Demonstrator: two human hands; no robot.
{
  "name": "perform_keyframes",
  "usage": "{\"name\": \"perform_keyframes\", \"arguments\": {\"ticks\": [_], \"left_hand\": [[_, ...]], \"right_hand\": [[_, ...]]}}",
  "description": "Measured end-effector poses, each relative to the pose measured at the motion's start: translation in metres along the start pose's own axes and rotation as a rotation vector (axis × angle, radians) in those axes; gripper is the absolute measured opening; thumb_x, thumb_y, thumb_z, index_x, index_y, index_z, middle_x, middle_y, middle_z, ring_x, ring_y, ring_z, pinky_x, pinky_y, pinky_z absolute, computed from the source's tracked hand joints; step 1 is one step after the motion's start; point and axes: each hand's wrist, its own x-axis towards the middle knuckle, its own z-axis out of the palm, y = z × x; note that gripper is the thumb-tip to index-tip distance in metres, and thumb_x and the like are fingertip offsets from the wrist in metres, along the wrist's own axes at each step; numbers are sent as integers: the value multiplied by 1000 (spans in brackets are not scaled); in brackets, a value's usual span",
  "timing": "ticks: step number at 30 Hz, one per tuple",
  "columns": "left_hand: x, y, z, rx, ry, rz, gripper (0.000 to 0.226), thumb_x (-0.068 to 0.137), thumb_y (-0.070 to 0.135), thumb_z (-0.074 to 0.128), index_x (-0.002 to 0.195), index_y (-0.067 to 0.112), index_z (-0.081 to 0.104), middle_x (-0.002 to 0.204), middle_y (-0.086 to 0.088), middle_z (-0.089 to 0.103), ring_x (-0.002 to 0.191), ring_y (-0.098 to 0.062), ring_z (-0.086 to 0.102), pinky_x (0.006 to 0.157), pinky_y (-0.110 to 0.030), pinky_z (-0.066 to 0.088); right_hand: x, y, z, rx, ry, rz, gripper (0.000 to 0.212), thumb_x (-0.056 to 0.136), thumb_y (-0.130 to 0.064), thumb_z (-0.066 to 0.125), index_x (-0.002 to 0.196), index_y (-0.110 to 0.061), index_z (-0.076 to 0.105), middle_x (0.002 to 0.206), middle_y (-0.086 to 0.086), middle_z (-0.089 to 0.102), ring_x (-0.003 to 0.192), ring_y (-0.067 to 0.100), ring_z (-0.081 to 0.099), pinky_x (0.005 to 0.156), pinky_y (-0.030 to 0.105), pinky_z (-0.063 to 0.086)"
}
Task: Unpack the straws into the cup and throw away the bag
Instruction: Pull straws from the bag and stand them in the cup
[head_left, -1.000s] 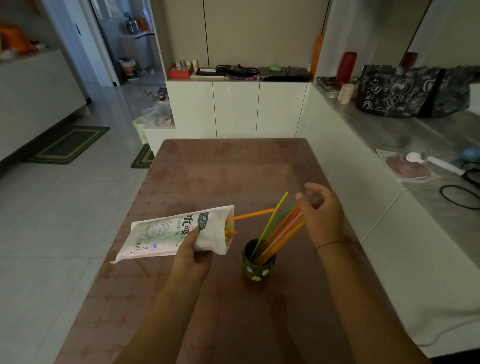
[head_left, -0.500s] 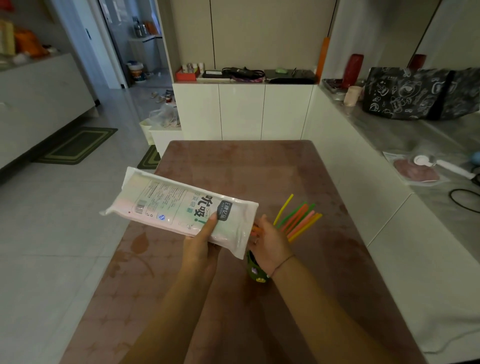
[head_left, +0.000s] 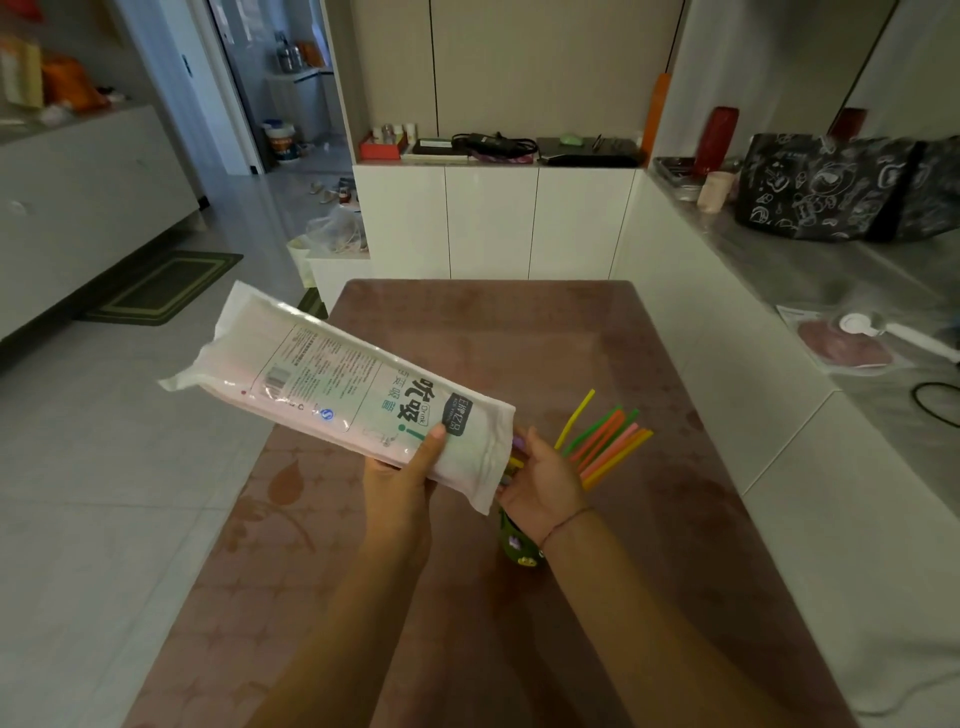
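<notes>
You stand at a long brown worktop (head_left: 519, 332) with a faint leaf pattern on its glossy top. Left of it the floor (head_left: 93, 467) has pale tiles, and one dark green mat (head_left: 166, 283) lies there near a low white cabinet. At the far end stands a white cabinet (head_left: 493, 218) with three doors, and on top of it are one red box (head_left: 382, 148), some black devices and cables. On your right runs a grey counter (head_left: 831, 270), which carries one black bag with white drawings (head_left: 831, 187), one red bottle (head_left: 719, 137) and one small beige cup (head_left: 717, 189).

Your left hand (head_left: 402, 480) holds one white plastic bag (head_left: 353, 389) from below, with the thumb pressed on its printed face. The bag is in the air above the near left part of the worktop, tilted, with the open end lower and toward your right hand (head_left: 543, 486). This hand is at the mouth of the bag with the fingers curled around a few straws which come out there; I cannot count them. One green cup (head_left: 514, 545) stands on the worktop just under your right wrist and is mostly hidden. Out of it lean the straws (head_left: 605, 441), up and to the right. I count about eight: yellow, green, orange and pink ones, close together.
</notes>
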Motion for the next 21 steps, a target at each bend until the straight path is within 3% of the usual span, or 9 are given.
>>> {"name": "perform_keyframes", "arguments": {"ticks": [5,8,10,15,18,21], "left_hand": [[5,-2,-10,-70,93,-55,54,83,3,65,134,14,50,125,-10,65,114,-27,62,92,-48,53],[7,-2,-12,-106,108,-62,53,81,3,66,132,15,53,121,-7,67,110,-24,65,85,-41,57],[8,-3,-13,-145,131,-77,53,82,2,66,131,14,53,120,-6,68,109,-23,66,79,-36,59],[11,-5,-15,-241,173,-138,51,83,-1,64,131,12,53,119,-7,69,106,-22,67,80,-37,59],[12,-6,-17,-329,176,-202,47,86,-3,60,129,13,53,121,-10,67,109,-25,65,85,-43,56],[14,-5,-21,-440,183,-276,35,89,-3,56,117,17,55,115,-8,68,104,-22,66,83,-43,56]], "right_hand": [[-3,-2,-1,-121,-71,-60,29,95,-29,44,81,-12,64,78,7,61,63,17,61,56,31,52],[-4,0,-4,-351,-45,-174,26,91,-24,55,111,-9,62,97,9,66,78,19,66,56,30,55],[-4,0,-6,-458,-30,-255,31,87,-16,60,117,-8,59,103,7,65,84,19,67,58,28,57],[-5,-3,-9,-671,25,-412,19,82,-10,65,100,-7,67,86,8,67,77,21,63,65,38,55],[-5,-7,-10,-712,17,-462,13,82,-10,66,94,-6,69,79,6,68,68,15,63,55,24,53],[-5,-18,-15,-724,33,-491,13,83,-7,64,93,0,69,60,1,65,50,8,58,51,20,51]]}}
